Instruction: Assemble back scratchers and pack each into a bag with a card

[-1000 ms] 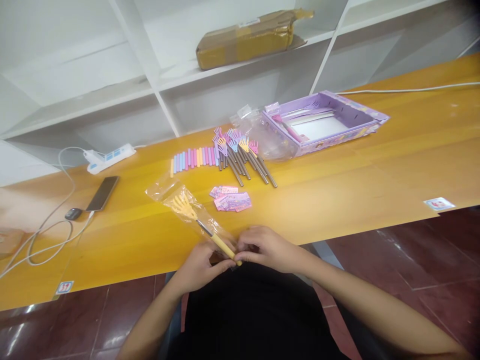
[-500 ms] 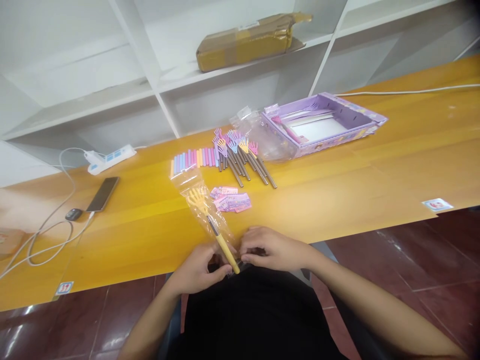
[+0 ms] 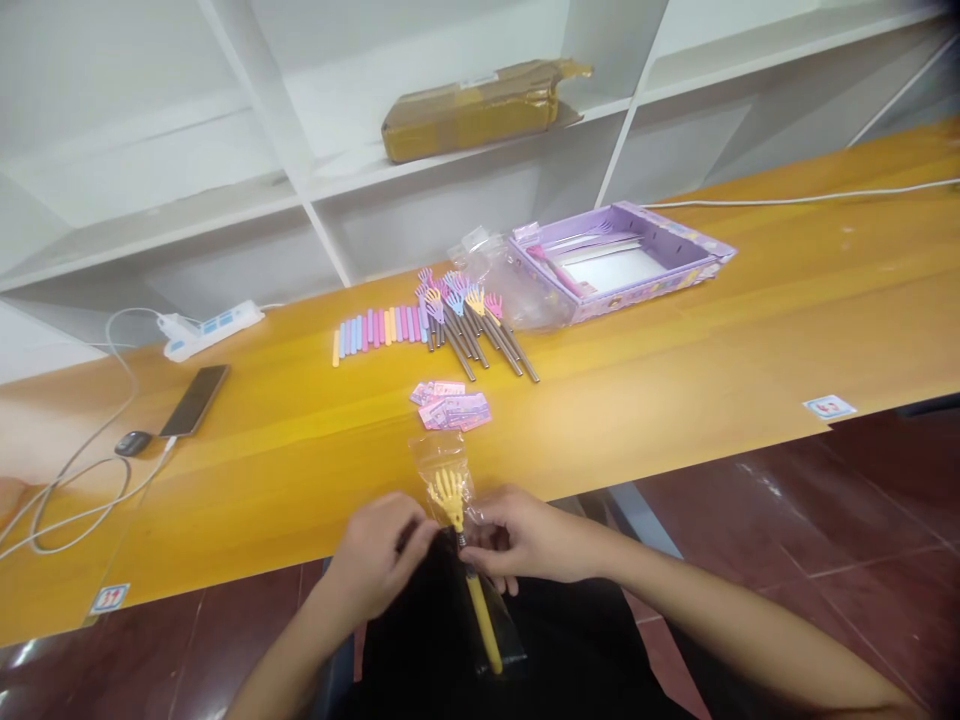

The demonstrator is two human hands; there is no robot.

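A yellow back scratcher with a hand-shaped head lies inside a clear plastic bag, over my lap at the table's front edge. My right hand grips it through the bag near its metal shaft, just below the head. On the other side, my left hand has thumb and forefinger pinched at the bag's left edge. Beyond the bag's top lie small printed cards in a loose pile. Farther back is a heap of back scratcher heads on metal rods, beside a row of coloured handle tubes.
A purple box holding a few back scratchers stands behind, with clear bags at its left. To the left are a phone, a black mouse-like object, cables and a power strip. A taped carton rests on the shelf.
The bagged back scratcher has come down toward my lap and turned more upright. My right hand has shifted from its bottom end to the shaft, and my left hand to the bag's edge.
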